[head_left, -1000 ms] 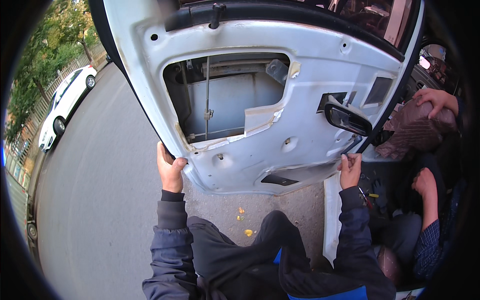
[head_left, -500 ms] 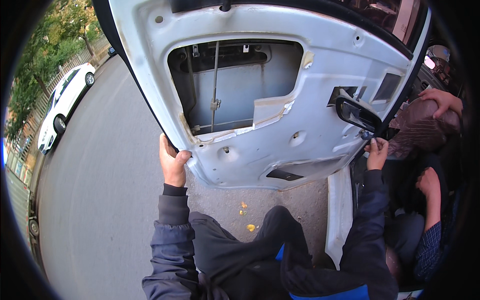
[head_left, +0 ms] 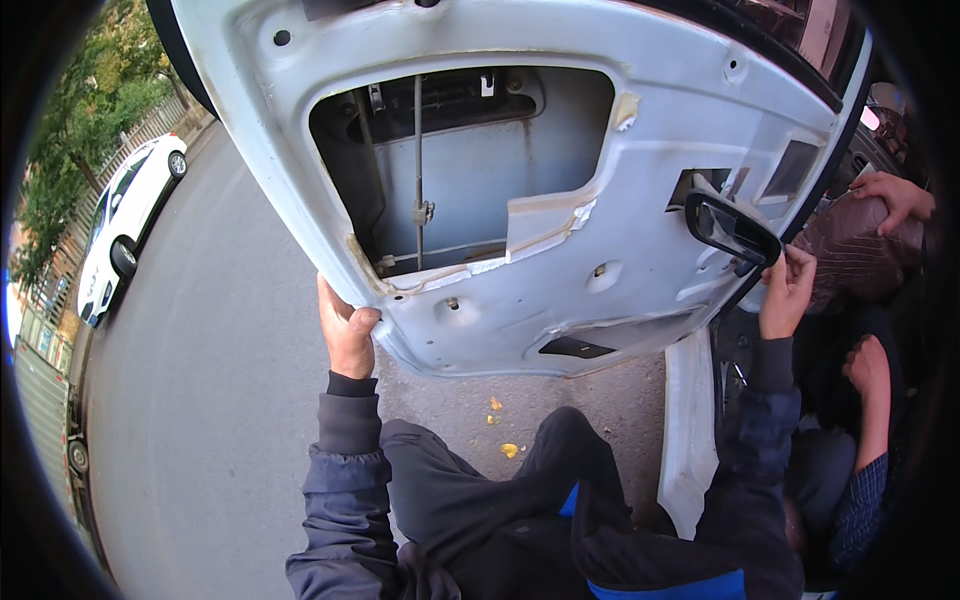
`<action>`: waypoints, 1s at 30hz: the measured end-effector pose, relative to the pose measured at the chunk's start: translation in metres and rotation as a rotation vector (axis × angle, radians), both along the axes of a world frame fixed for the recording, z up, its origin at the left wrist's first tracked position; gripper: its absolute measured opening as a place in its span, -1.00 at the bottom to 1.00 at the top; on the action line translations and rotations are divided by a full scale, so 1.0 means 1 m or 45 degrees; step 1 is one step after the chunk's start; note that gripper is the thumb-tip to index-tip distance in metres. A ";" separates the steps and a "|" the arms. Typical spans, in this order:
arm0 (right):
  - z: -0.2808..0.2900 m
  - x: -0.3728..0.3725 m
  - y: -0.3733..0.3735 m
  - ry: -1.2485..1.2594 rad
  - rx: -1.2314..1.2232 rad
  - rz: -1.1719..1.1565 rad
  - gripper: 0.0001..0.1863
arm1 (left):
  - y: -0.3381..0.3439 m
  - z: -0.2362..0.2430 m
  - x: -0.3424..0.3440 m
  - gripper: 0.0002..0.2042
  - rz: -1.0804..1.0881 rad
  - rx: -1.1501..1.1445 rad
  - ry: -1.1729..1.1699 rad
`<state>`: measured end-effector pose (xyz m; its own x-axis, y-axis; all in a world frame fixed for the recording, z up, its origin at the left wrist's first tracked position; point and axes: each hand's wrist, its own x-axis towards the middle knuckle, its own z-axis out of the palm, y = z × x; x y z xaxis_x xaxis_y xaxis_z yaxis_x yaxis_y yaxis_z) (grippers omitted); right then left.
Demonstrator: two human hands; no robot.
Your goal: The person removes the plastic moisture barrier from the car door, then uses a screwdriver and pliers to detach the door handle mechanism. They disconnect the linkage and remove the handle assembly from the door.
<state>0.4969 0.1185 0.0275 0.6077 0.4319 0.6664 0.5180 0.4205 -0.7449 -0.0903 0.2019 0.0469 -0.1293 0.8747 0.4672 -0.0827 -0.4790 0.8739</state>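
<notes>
A white car door (head_left: pixel 660 240) with its inner trim off stands in front of me. My left hand (head_left: pixel 347 335) is wrapped round the door's lower left edge, thumb on the inner face. From a small rectangular hole in the panel hangs a black oval-framed piece (head_left: pixel 735 228) that looks like an inner door handle. At the lower right end of this piece, the bent fingers of my right hand (head_left: pixel 788 295) close on it. Part of the fingertips is hidden there. Through the large cut-out a metal rod (head_left: pixel 420 170) shows inside the door.
Close on the right, another person rests one hand (head_left: pixel 895 200) on a brown creased cover (head_left: pixel 850 250); their other hand (head_left: pixel 868 368) is fisted lower down. A white door sill (head_left: pixel 690 430) runs beside my right arm. Left lies the road (head_left: pixel 210 380), with a parked white car (head_left: pixel 130 215).
My right hand has moved up and right, from just below the black handle piece to its end. My left hand keeps its hold. The door appears slightly larger and shifted in view.
</notes>
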 end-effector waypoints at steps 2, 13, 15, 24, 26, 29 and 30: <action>0.001 -0.008 -0.003 -0.036 -0.004 0.025 -0.78 | 0.000 -0.001 0.001 0.17 0.009 0.015 0.008; -0.007 -0.040 -0.037 0.290 -0.164 0.132 -0.45 | 0.012 -0.028 -0.023 -0.47 0.052 0.095 -0.038; -0.042 -0.050 -0.062 0.296 -0.338 0.204 -0.47 | 0.013 -0.025 -0.027 -0.57 0.143 0.036 0.013; -0.208 -0.057 -0.230 0.095 -1.577 -0.186 -0.55 | 0.005 -0.008 -0.018 -0.13 0.073 -0.049 -0.013; -0.227 -0.048 -0.245 0.176 -1.521 -0.274 -0.54 | 0.003 -0.007 -0.017 -0.11 0.121 -0.082 -0.023; -0.254 -0.017 -0.239 0.243 -1.390 -0.442 -0.55 | -0.001 -0.004 -0.014 -0.06 0.179 -0.134 -0.019; -0.263 0.000 -0.227 0.253 -1.242 -0.512 -0.56 | -0.003 -0.003 -0.014 -0.04 0.196 -0.138 0.005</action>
<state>0.4969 -0.1083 -0.2360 0.8836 0.4680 0.0155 0.3183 -0.5759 -0.7530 -0.1040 0.1989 0.0439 -0.2641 0.8899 0.3720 -0.0123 -0.3887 0.9213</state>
